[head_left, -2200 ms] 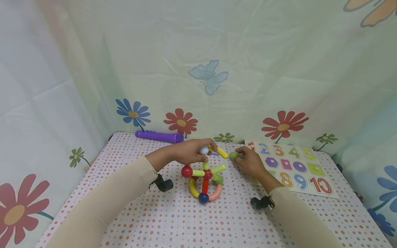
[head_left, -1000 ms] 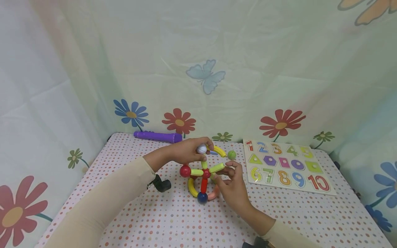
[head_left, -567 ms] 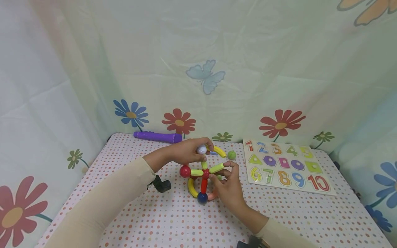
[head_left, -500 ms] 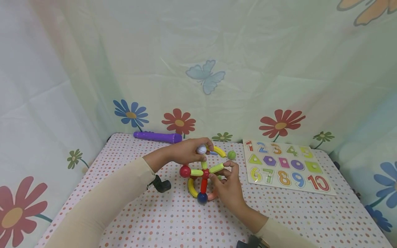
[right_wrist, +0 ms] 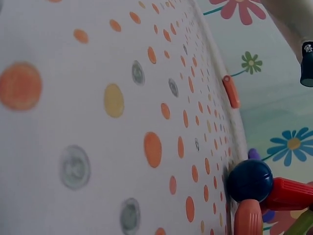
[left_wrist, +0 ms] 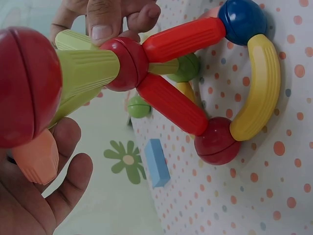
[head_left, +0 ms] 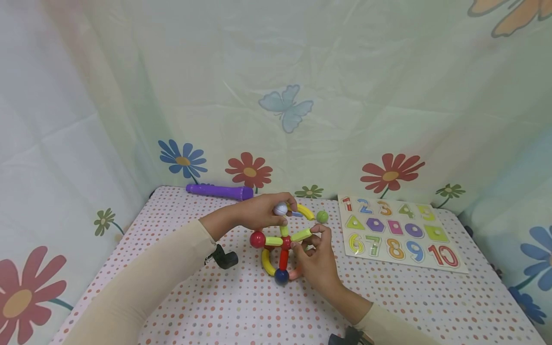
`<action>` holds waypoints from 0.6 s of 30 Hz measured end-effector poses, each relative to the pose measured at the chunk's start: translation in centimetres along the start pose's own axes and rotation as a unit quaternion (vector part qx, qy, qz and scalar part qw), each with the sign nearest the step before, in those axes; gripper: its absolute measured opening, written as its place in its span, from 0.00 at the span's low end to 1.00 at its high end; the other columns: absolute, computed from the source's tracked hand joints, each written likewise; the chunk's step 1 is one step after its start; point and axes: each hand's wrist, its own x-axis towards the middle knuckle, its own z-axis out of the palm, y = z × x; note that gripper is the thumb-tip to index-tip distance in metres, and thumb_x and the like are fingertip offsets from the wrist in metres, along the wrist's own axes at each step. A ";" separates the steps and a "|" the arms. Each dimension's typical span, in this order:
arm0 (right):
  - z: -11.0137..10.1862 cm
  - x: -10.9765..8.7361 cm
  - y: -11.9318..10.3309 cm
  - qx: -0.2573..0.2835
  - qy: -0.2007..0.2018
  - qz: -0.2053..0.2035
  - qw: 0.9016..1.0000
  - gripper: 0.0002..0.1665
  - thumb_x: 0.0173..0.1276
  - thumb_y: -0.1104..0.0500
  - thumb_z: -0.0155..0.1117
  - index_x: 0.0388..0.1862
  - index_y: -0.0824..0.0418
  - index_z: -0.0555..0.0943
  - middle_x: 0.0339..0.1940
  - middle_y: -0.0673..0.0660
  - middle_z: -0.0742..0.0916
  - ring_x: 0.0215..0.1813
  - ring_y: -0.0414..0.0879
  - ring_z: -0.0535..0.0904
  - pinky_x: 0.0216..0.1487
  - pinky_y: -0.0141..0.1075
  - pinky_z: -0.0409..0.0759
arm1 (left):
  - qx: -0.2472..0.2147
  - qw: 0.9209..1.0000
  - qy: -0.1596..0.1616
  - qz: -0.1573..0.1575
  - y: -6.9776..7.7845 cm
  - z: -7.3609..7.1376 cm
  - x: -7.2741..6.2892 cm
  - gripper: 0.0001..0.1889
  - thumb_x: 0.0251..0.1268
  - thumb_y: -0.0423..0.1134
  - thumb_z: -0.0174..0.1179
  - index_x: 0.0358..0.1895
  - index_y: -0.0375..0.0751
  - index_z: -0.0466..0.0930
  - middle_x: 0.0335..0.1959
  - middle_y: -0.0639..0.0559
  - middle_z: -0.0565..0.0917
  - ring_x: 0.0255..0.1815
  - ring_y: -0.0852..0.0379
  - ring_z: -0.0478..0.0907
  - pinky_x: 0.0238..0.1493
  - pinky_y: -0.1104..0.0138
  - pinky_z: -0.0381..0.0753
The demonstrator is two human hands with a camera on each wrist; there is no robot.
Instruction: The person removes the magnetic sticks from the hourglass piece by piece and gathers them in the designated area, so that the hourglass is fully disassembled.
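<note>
Moved since the earlier frame: our right hand [head_left: 320, 261], from the green ball [head_left: 322, 216] to the ball-and-stick toy [head_left: 283, 259], which it pinches. Our left hand [head_left: 259, 211] grips a pale ball [head_left: 280, 208]. Toy location: on the desk [head_left: 224, 311], left of the number board [head_left: 398, 234].

Glossy plastic-looking red ball [left_wrist: 128, 63], ridged plastic-looking red rod [left_wrist: 173, 105], smooth glossy blue ball [left_wrist: 243, 22]

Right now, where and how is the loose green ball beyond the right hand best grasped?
Probably around the widest part of the loose green ball, pinching opposite sides from above: its round shape could roll under a one-sided push, and the right hand is in the way on the near side.
</note>
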 end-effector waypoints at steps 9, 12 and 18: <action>-0.1 0.1 0.2 -0.003 0.000 -0.022 1.000 0.34 0.70 0.70 0.67 0.59 0.54 0.55 0.39 0.59 0.82 0.28 0.50 0.79 0.20 0.33 0.78 | -0.005 1.000 -0.002 0.001 0.1 0.0 0.0 0.18 0.72 0.32 0.64 0.60 0.48 0.73 0.54 0.48 0.83 0.46 0.55 0.81 0.46 0.67 0.84; -0.1 0.1 0.3 -0.004 -0.001 -0.025 1.000 0.34 0.70 0.70 0.66 0.61 0.54 0.55 0.38 0.59 0.82 0.25 0.51 0.78 0.19 0.32 0.77 | -0.007 1.000 -0.003 0.003 0.1 0.0 0.0 0.18 0.72 0.32 0.64 0.61 0.47 0.73 0.53 0.51 0.83 0.46 0.56 0.81 0.45 0.67 0.84; -0.8 -0.2 0.3 -0.007 -0.011 -0.005 1.000 0.36 0.69 0.70 0.66 0.63 0.54 0.54 0.39 0.59 0.82 0.24 0.51 0.78 0.20 0.32 0.77 | -0.016 1.000 -0.004 0.005 0.0 -0.1 0.0 0.18 0.72 0.31 0.64 0.60 0.47 0.73 0.54 0.49 0.83 0.47 0.56 0.82 0.46 0.67 0.84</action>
